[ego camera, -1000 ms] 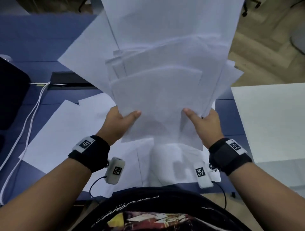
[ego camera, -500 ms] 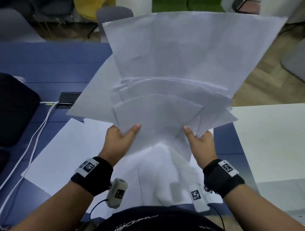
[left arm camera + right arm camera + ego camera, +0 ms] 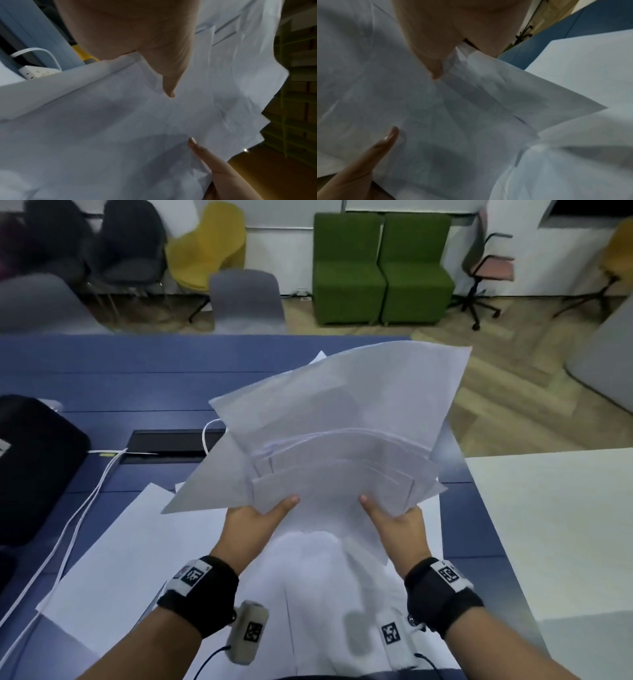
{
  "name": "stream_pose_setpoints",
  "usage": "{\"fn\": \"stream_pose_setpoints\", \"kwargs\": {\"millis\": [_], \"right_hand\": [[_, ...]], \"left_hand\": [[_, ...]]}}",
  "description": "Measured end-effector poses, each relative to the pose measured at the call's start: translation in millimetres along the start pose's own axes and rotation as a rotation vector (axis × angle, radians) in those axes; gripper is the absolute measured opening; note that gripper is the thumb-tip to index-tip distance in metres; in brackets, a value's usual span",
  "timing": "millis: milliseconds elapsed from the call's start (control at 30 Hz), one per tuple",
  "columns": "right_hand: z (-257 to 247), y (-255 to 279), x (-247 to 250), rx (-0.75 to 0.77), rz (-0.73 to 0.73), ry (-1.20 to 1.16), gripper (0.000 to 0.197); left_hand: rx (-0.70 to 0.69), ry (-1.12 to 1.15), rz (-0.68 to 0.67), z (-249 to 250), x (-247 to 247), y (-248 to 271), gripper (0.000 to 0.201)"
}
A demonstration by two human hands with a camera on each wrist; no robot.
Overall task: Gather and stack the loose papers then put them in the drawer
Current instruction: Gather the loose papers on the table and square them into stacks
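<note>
A loose, fanned bundle of white papers (image 3: 342, 440) is held up over the blue desk (image 3: 102, 378), its sheets askew and tilted away from me. My left hand (image 3: 253, 518) pinches its lower left edge, thumb on top, fingers hidden underneath. My right hand (image 3: 397, 522) pinches the lower right edge the same way. In the left wrist view the papers (image 3: 137, 121) fill the frame, with my thumb pressed onto them from above. In the right wrist view the thumb lies on the bundle (image 3: 436, 121). More white sheets (image 3: 144, 559) lie flat on the desk below. No drawer is in view.
A black bag (image 3: 30, 467) sits at the desk's left, with white cables (image 3: 85, 508) running to a dark cable slot (image 3: 171, 445). A white table (image 3: 555, 525) adjoins on the right. Chairs and green seats (image 3: 380, 268) stand beyond the desk.
The bundle has dropped lower and tipped away from me, both hands keeping their hold. The view has lifted, so the far side of the room shows.
</note>
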State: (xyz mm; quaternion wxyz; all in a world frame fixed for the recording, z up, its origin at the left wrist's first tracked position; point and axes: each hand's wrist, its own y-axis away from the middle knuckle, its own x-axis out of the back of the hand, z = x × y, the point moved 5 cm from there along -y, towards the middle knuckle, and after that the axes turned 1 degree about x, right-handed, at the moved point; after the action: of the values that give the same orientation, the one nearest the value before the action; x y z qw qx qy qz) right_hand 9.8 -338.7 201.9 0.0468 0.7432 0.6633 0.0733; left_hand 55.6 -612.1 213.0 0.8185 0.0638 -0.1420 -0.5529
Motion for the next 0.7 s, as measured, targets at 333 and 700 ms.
{"fn": "stream_pose_setpoints", "kwargs": {"millis": [333,700], "right_hand": [[9.9,-13.6,12.3,-0.059,-0.187,0.087,0.026],[2.2,-3.2,-1.8,0.081,-0.225,0.14,0.033]], "left_hand": [[-0.125,0.006,-0.088,16.4,9.4,-10.2,0.049],[-0.072,-0.037,-0.139,-0.6,9.1,-18.2,0.049]]}}
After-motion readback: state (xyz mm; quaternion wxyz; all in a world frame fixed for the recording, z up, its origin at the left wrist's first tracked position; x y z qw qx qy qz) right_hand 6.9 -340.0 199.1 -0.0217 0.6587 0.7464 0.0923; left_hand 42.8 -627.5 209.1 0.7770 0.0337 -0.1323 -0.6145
